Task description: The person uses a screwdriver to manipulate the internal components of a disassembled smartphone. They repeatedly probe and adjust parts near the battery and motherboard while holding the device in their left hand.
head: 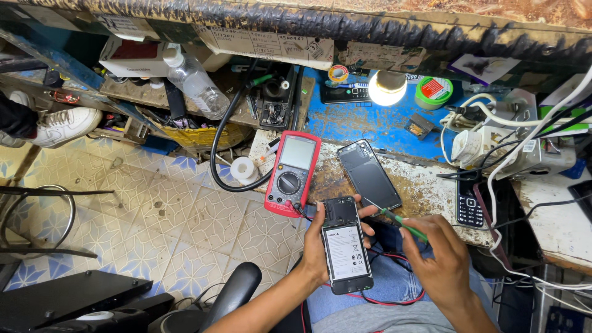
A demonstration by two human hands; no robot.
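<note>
My left hand (pixel 316 246) holds an opened phone (pixel 345 245) with its back cover off and a white-labelled battery showing. In my right hand (pixel 439 262) is a thin green-handled screwdriver (pixel 404 224), its tip pointing toward the phone's upper right edge. Just above, a dark phone back cover (pixel 369 174) lies flat on the worn bench. A red multimeter (pixel 293 172) rests to the left of the cover, and its leads run down past the phone.
A black keypad phone (pixel 471 206) lies at the right among white cables and a power strip (pixel 530 154). A lit bulb (pixel 387 88), a solder roll (pixel 337 73), a green-rimmed tin (pixel 433 91) and a plastic bottle (pixel 196 83) stand behind. Someone's white shoe (pixel 65 125) rests on the tiled floor at left.
</note>
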